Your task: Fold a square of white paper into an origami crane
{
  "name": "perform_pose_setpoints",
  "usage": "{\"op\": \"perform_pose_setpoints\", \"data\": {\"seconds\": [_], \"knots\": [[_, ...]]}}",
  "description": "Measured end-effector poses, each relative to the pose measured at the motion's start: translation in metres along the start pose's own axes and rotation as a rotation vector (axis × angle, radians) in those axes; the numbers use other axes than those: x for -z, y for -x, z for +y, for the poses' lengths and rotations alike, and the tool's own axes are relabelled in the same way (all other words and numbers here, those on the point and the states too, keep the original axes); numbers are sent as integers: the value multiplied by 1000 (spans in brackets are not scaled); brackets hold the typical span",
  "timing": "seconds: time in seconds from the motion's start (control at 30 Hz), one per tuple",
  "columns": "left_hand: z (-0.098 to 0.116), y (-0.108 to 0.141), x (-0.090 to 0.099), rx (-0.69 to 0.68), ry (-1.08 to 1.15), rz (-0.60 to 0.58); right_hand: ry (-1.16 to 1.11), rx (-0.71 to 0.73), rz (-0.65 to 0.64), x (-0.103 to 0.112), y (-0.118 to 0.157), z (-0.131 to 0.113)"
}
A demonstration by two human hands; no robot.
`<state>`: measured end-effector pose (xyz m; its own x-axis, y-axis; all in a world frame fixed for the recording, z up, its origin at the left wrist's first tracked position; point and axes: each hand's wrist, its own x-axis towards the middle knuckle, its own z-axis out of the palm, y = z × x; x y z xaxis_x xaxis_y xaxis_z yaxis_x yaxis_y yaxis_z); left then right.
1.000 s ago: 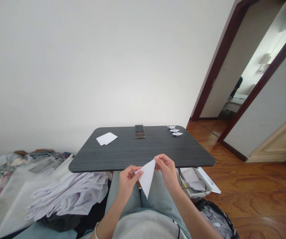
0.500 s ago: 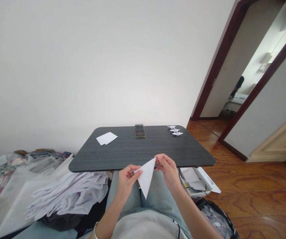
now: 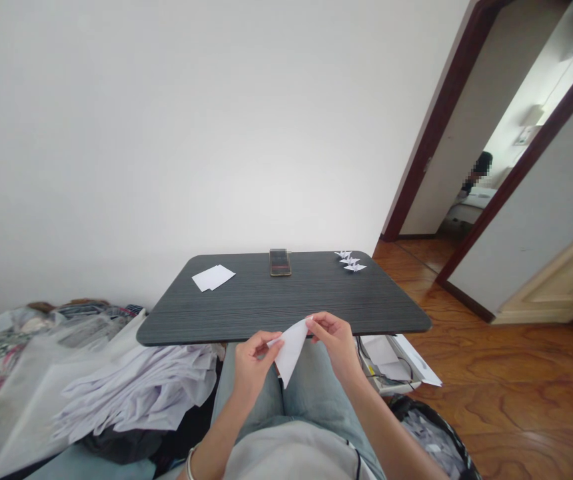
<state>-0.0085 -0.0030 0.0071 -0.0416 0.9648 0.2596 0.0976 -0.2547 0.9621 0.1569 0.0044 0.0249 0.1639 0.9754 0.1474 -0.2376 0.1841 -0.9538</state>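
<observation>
We've got the paper triangle bowing now! Our left hand and right hand each pinch a top corner tight.

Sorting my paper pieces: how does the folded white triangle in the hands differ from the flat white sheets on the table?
The folded white paper triangle is held up between the left hand and right hand; the flat white paper sheets lie on the dark wood-grain tabletop. The triangle tapers to a point; the sheets are unfolded rectangles. Both are plain white paper.
</observation>
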Motion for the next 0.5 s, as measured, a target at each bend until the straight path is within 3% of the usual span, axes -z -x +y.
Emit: {"op": "perform_pose_setpoints", "data": {"seconds": [0.5], "knots": [[17, 1, -4, 184, 277, -22, -40, 51, 10, -4, 7, -14]]}}
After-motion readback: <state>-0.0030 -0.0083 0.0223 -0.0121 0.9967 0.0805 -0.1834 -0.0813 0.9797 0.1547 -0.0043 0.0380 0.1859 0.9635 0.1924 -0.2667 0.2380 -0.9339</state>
